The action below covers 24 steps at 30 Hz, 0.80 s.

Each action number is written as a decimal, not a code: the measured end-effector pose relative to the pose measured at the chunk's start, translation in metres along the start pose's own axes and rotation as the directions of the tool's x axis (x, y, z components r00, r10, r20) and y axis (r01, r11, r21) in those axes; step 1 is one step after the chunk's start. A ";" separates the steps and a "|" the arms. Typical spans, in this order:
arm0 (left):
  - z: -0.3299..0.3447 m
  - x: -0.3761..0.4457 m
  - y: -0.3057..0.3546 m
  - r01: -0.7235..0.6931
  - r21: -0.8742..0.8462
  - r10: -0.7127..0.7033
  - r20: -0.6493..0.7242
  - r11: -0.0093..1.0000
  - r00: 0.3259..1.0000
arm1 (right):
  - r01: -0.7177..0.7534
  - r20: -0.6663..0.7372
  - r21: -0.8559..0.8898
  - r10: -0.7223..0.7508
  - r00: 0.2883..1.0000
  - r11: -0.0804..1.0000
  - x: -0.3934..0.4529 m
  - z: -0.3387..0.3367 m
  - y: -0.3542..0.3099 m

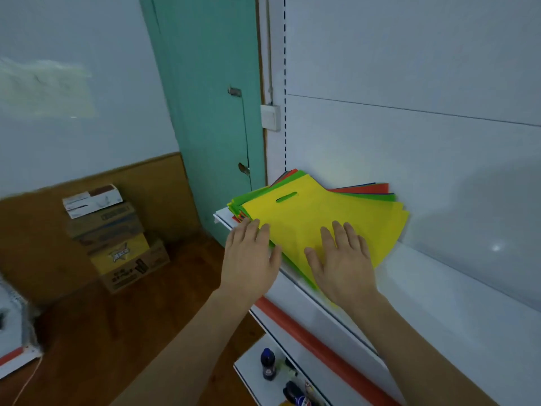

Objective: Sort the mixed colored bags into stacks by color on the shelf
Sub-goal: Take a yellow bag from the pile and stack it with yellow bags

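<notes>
Yellow bag (pixel 319 218) topping a fanned pile of green and red bags (pixel 377 191) on the white shelf (pixel 456 303), left hand (pixel 248 256) laid flat at the pile's left edge, fingers straight, right hand (pixel 342 259) spread flat on the yellow bag's near corner, nothing gripped.

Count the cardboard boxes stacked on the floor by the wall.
4, in one pile: a white box on top, a brown box under it, a yellow box next, and a brown bottom box. More may be hidden.

Yellow bag (pixel 322 218) matt, cloth-like; shelf (pixel 439 303) glossy white, smooth; boxes (pixel 117 238) cardboard; floor (pixel 117 332) wood.
</notes>
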<state>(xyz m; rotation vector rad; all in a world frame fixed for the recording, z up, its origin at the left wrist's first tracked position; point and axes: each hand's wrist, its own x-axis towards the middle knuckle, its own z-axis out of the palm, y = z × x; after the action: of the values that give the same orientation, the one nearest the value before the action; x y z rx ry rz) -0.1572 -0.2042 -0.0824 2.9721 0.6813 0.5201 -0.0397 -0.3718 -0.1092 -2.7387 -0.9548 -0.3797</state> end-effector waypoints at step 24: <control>0.059 0.106 -0.042 -0.406 0.034 0.405 0.021 0.913 0.914 | -0.842 -0.052 0.057 0.843 0.535 0.537 -0.011 0.004 -0.009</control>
<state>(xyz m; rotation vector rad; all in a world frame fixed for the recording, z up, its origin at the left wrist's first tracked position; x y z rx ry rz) -0.0649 -0.1193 -0.1095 3.1557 0.0614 0.5083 -0.0531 -0.3704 -0.1160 -2.7279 0.4683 -0.2567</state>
